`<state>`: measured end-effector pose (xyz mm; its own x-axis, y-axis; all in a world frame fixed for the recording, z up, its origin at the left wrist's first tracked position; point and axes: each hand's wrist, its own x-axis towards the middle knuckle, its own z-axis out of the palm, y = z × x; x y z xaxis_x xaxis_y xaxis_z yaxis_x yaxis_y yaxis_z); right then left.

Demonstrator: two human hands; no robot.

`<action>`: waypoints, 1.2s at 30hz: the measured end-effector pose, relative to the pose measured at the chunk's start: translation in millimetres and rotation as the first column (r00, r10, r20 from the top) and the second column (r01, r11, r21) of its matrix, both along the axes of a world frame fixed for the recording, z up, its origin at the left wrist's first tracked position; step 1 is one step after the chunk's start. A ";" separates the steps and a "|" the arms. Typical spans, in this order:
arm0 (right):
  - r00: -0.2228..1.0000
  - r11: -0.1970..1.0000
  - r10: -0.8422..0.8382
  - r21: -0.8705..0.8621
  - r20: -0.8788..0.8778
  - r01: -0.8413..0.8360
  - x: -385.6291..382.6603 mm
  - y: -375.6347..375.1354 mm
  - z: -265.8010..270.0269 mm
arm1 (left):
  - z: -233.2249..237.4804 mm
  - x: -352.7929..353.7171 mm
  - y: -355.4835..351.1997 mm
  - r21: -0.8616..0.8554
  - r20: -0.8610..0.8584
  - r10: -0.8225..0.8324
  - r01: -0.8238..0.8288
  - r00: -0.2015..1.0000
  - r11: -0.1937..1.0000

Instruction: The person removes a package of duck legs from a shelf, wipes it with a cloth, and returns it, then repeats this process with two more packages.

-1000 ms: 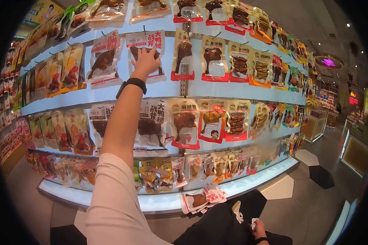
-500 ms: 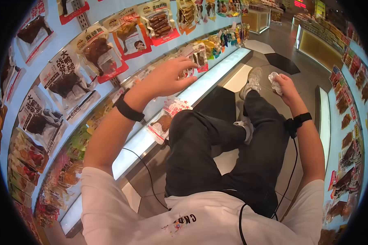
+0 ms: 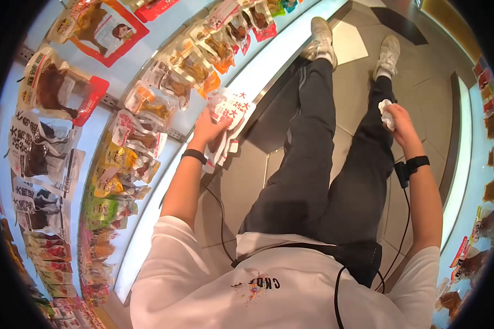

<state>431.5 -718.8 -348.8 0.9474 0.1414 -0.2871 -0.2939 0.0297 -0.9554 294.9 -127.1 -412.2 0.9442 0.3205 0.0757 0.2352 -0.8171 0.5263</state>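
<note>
Looking down from head height, taking twelve as the top of the view. Toward eleven o'clock, just off centre, touching a small stack of red-and-white packets (image 3: pixel 239 107) with the left hand (image 3: pixel 211 127), laid across the upper faces. Cannot tell whether grasping an edge or merely resting there, with the undersides out of sight. Lying by the outer edge of the lit ledge (image 3: pixel 282 50), apparently put low and close for easy reach, and laid flat perhaps to keep slick wrappers from sliding. Between two and three o'clock, clasping a crumpled white wad (image 3: pixel 388 114) in the curled right hand (image 3: pixel 403 123), over the right shin and well apart from the stack; probably held aside to stay clear of the left. Stretching toward one o'clock, in dark trousers (image 3: pixel 291 181), likely to make room beside the ledge. Displayed around ten o'clock: larger hanging packets (image 3: pixel 52 90), presumably hung face outward to show the contents.
</note>
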 end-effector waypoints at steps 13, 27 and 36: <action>0.961 0.998 0.026 0.065 -0.274 -0.008 28.4 32.0 -82.5 | -1.7 -37.9 22.1 -0.352 -0.212 -0.181 0.098 0.960 0.931; 0.977 0.991 -0.031 0.123 -0.209 0.058 -4.2 26.8 -66.5 | 10.3 -55.7 22.6 0.232 -0.037 0.181 -0.168 0.983 0.958; 0.983 0.990 0.048 0.141 -0.179 -0.022 -16.4 34.9 -46.8 | 35.9 -99.6 5.5 -0.561 -0.113 0.091 -0.139 0.989 0.816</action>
